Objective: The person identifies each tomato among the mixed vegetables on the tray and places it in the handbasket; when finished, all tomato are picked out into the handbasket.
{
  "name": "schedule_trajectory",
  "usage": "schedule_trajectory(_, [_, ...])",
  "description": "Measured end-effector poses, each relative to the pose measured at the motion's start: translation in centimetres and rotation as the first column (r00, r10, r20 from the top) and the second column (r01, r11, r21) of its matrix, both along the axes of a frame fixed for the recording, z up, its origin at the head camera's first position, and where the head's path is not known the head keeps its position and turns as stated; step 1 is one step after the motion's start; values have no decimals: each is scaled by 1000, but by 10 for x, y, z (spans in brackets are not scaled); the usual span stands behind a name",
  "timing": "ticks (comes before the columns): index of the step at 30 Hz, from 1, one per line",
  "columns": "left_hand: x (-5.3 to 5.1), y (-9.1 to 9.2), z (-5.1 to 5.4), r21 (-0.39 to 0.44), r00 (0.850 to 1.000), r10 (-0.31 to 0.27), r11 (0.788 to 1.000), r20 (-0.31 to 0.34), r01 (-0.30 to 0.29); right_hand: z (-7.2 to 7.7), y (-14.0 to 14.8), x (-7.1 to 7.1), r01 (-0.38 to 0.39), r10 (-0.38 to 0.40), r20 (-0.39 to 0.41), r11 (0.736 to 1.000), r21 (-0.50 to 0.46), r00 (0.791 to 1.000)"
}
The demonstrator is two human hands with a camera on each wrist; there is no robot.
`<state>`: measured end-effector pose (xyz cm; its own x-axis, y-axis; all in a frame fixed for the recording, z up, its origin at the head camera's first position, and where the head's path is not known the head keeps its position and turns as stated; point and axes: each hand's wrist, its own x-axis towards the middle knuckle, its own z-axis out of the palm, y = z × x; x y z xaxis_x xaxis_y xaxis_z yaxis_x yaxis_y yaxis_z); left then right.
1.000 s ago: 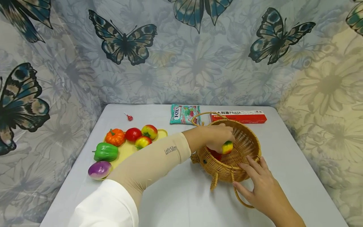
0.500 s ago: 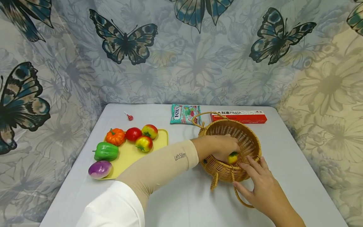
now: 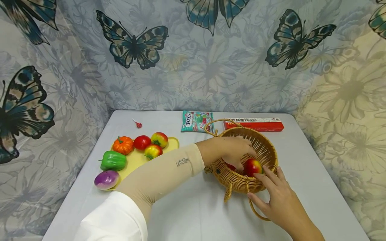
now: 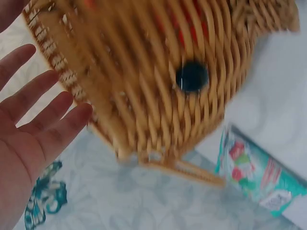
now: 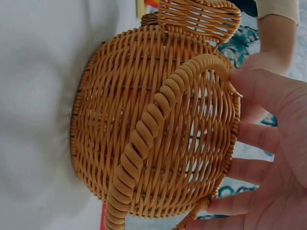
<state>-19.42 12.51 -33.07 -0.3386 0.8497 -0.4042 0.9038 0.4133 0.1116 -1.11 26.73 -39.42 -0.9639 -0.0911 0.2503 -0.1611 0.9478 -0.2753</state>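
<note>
The wicker basket (image 3: 221,174) stands tilted on the table's right half, its handle loops lying outward. Over its opening is my left hand (image 3: 236,150), fingers spread beside a red and yellow fruit (image 3: 252,167) that rests inside; part of another red thing (image 3: 230,166) shows by it. The left wrist view has my left hand (image 4: 38,120) empty, fingers loosely extended at the basket's rim. My right hand (image 3: 278,199) touches the near right rim with fingertips; in the right wrist view this hand (image 5: 273,148) lies with straight fingers along the rim (image 5: 234,120).
A yellow tray (image 3: 173,144) at left bears an orange pumpkin (image 3: 123,145), green pepper (image 3: 113,161), purple eggplant (image 3: 107,180), red fruit (image 3: 142,142) and two red-yellow fruits (image 3: 153,151). Behind are a lollipop (image 3: 138,125), green candy bag (image 3: 197,121) and red pasta box (image 3: 262,125).
The fruit has moved right and down inside the basket with my left hand, which then let it go and drew back a little leftward. My right hand has stayed at the rim.
</note>
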Motion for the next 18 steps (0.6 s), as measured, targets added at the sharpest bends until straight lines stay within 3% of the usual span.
schedule_trajectory(9, [-23,-47,23,85,998,64,994,-6,-64,0,1,-1,-14,14,-39,1000,4,999])
schedule_trajectory(14, [-41,-88,26,116,991,133,984,5,-132,0,0,-2,-17,17,-35,1000,2,999])
schedule_trajectory(18, [-57,-126,22,117,976,213,969,46,-217,0,0,-1,-12,12,-26,1000,4,1000])
